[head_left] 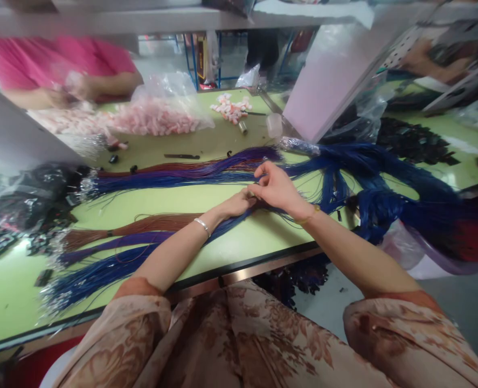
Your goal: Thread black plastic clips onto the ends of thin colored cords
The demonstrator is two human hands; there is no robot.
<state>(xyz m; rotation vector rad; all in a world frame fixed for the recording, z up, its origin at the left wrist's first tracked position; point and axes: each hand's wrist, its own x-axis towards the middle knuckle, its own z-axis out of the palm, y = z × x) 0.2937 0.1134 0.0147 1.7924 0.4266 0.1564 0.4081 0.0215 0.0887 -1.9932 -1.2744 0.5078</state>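
My left hand [235, 203] and my right hand [278, 188] meet over the middle of a light green table [150, 202]. Both pinch thin blue cords [226, 222] from a long bundle that runs from the lower left edge up to the hands. Beyond the hands lies a thick mass of dark blue cords [368, 178] spreading to the right. Purple and brown cord bundles [182, 171] stretch across the table behind my hands. Another brown bundle [141, 223] and a purple one lie beside my left forearm.
A person in a pink top [56, 62] works at the far side beside a clear bag of pink parts [158, 116]. Small pink pieces [233, 108] lie further right. Black parts in bags [28, 199] sit at left, more black parts [412, 143] at right.
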